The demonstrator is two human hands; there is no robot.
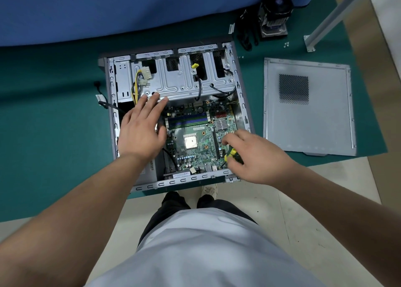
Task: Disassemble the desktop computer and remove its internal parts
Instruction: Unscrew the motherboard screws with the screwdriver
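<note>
Two hands work over the open computer case (244,104) on the green mat (54,117): the left hand (141,130) lies with fingers spread across the drive cage (184,80), hiding part of the motherboard (195,139). The right hand (253,156) grips a yellow-handled screwdriver (231,153) at the board's near corner. Off to the right lie the side panel (308,117) and, farther back, a cooler (274,15).

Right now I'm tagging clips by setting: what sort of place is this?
Probably an electronics repair or teardown workbench. A green work mat covers the table, an opened desktop case lies on it, and its removed side panel and CPU cooler sit alongside.
</note>
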